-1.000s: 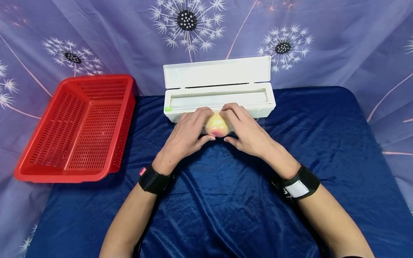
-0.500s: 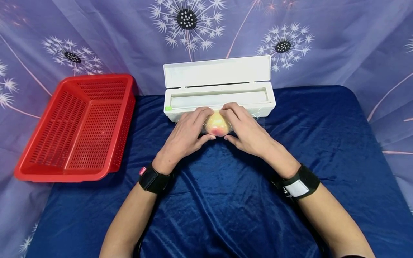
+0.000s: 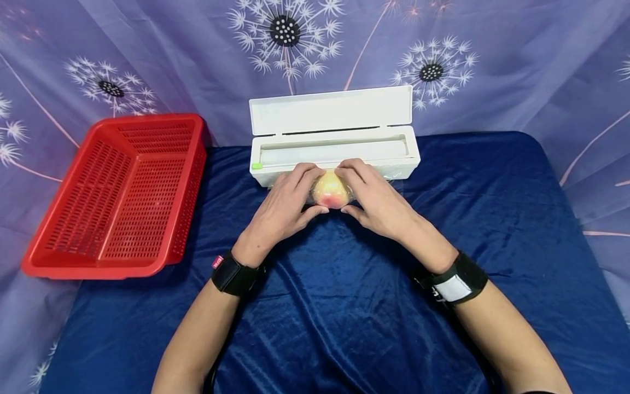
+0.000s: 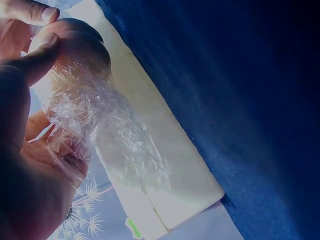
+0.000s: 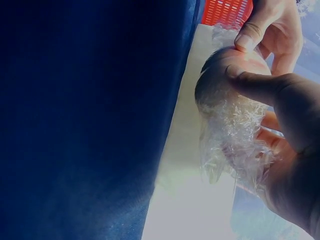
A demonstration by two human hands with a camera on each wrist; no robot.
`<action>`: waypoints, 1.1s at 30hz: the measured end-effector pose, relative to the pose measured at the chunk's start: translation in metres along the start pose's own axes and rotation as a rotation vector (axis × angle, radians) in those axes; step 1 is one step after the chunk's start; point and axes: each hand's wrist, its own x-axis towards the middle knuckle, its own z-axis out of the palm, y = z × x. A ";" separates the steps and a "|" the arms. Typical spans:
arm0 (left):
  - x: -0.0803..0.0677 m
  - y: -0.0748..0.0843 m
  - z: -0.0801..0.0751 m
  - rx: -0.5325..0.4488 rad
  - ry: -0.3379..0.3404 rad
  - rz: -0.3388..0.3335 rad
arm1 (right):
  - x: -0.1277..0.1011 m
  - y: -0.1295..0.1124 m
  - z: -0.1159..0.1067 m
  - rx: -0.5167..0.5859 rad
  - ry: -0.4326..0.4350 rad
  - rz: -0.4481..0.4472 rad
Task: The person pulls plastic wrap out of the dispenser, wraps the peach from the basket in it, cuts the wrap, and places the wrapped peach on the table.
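Note:
Between both hands, in the middle of the head view, is a yellow peach [image 3: 331,190] with a red blush, wrapped in clear cling film. The left hand [image 3: 283,205] grips its left side, thumb at the near edge. From the right, the right hand [image 3: 379,202] holds it the same way. Crumpled cling film [image 4: 127,135] trails from the fruit past the left fingers; more bunched film [image 5: 232,130] hangs below the right thumb. Right behind the fruit stands a white cling film dispenser [image 3: 413,158], its lid [image 3: 332,111] raised and a roll [image 3: 339,152] inside. The hands hide part of its front.
A red plastic basket [image 3: 169,262] with slotted walls stands at the left edge of the table. A green slider [image 3: 257,166] sits at the dispenser's left front. Dark blue cloth [image 3: 315,317] covers the table, and a purple dandelion-print curtain [image 3: 187,65] hangs behind.

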 end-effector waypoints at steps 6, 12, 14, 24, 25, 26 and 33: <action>0.000 0.000 0.000 -0.012 0.009 0.010 | 0.000 -0.001 -0.001 -0.021 -0.015 0.019; -0.001 -0.001 0.001 -0.009 0.010 0.008 | 0.000 -0.002 -0.001 -0.039 -0.025 0.036; -0.001 -0.001 0.001 -0.007 0.008 0.008 | 0.000 -0.002 -0.001 -0.042 -0.019 0.028; 0.000 -0.002 0.001 0.009 0.001 0.002 | -0.001 -0.002 -0.001 -0.064 0.000 -0.002; 0.000 -0.002 0.001 0.009 0.000 0.000 | -0.001 -0.002 0.000 -0.060 -0.001 -0.004; -0.001 -0.002 0.001 0.010 0.000 -0.001 | -0.001 -0.002 0.000 -0.057 -0.001 -0.006; 0.000 -0.002 0.000 0.003 -0.009 -0.017 | -0.001 -0.004 0.000 -0.028 0.010 -0.007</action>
